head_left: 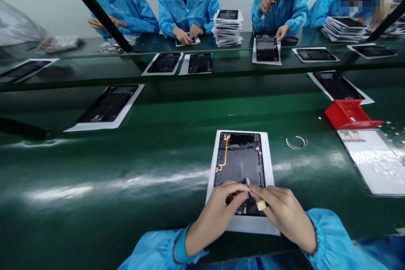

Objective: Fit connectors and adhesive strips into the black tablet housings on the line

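Observation:
In the head view a black tablet back housing (242,162) lies on a white sheet (268,164) right before me. An orange flex cable (225,154) runs down its left side. Above its lower half, my left hand (221,202) is closed, thumb and forefinger pinched together. My right hand (280,206) pinches at the same spot, fingertips meeting the left ones. A small dark and clear piece sticks up between them, too small to name. Around a right finger sits a pale yellow band (261,205). The fingers hide part of the housing's lower end.
Right of the housing are a curled white strip (296,142), a red bin (351,114) and a clear-covered white sheet (373,160). Another housing (107,103) lies left. Across a raised shelf (234,69), several co-workers in blue sit near stacked housings (227,29).

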`<state>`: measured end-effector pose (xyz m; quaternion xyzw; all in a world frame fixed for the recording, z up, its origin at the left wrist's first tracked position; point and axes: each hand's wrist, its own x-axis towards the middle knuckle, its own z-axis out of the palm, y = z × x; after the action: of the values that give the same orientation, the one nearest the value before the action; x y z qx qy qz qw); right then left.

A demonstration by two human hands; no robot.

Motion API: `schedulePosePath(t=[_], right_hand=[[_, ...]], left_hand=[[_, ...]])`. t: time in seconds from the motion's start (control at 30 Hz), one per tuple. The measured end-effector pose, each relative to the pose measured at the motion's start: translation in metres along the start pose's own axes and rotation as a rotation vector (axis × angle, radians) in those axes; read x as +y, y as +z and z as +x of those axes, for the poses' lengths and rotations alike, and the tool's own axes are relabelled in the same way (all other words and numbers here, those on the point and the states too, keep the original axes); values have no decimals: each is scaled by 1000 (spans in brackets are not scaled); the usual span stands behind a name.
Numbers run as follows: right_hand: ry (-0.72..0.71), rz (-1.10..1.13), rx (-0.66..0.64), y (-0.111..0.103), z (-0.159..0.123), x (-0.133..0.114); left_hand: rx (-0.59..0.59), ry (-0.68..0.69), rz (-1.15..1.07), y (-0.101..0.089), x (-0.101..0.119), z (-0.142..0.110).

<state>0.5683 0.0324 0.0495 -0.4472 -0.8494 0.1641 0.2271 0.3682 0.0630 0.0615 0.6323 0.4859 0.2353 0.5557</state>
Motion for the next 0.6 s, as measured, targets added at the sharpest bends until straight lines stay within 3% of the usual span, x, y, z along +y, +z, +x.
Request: schedulePosePath(t=[0.17, 0.37, 0.43, 0.6], right_hand=[[-115, -286, -18, -15, -1, -10], [-81, -211, -151, -20, -5, -11], [-9, -107, -195, -21, -3, -3], [322, 153, -181, -24, 6, 36]], left_hand=[[13, 280, 343, 11, 3, -5], [23, 489, 621, 12, 3, -10], [7, 463, 605, 5, -2, -19], [-87, 198, 314, -24, -18, -61]])
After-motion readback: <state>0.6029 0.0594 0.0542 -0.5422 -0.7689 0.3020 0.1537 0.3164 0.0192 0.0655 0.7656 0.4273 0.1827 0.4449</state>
